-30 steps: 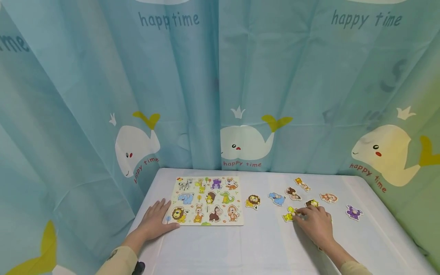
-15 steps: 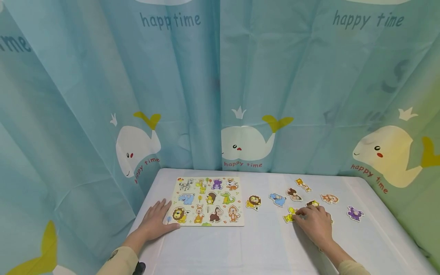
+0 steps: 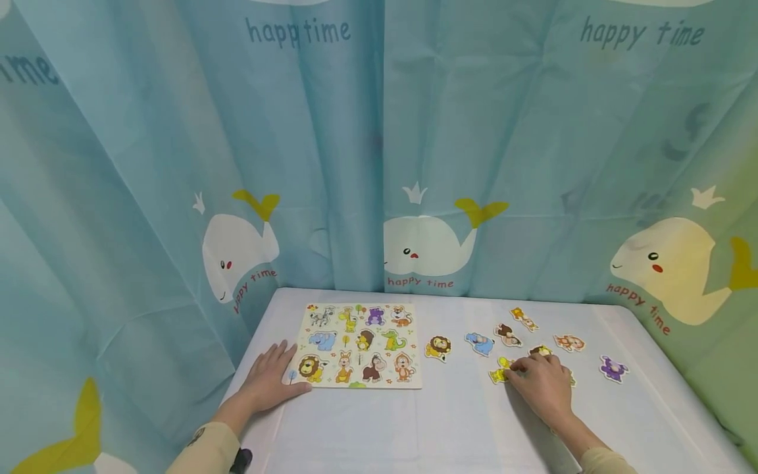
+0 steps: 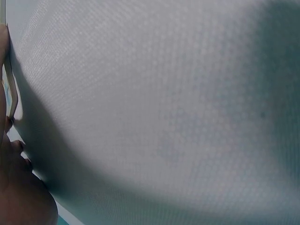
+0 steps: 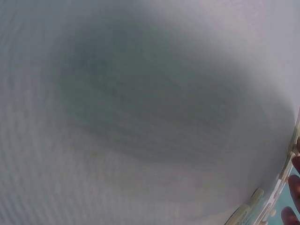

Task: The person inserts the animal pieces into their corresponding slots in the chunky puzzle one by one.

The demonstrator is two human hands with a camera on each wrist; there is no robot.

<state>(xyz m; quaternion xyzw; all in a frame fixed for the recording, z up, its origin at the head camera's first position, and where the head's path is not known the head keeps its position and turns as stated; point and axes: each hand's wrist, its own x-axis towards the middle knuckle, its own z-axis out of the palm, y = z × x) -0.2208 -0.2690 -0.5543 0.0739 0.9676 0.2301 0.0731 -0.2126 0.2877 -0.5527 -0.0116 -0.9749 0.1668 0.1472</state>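
Note:
In the head view, the pale animal puzzle board [image 3: 379, 387] lies flat on the left half of the table. My left hand [image 3: 269, 380] rests at its left side, fingers spread and the thumb along the lower left corner. The left wrist view catches only part of that hand [image 4: 21, 187] by the board's edge. Over on the right, my right hand [image 3: 543, 387] pinches a yellow giraffe puzzle piece [image 3: 499, 372] with thumb and forefinger. A brown and yellow piece [image 3: 540, 350] lies partly hidden behind this hand. Only some fingertips [image 5: 294, 185] show in the right wrist view.
Loose pieces lie around the right hand: a lion [image 3: 437, 347], a blue elephant [image 3: 479, 343], a brown piece [image 3: 507, 335], an orange one [image 3: 524, 318], a monkey [image 3: 570, 342] and a purple one [image 3: 612, 369]. A blue curtain [image 3: 331, 164] hangs behind the white table [image 3: 379, 434].
Both hands and the pieces hold their places. The whole head view has shifted slightly.

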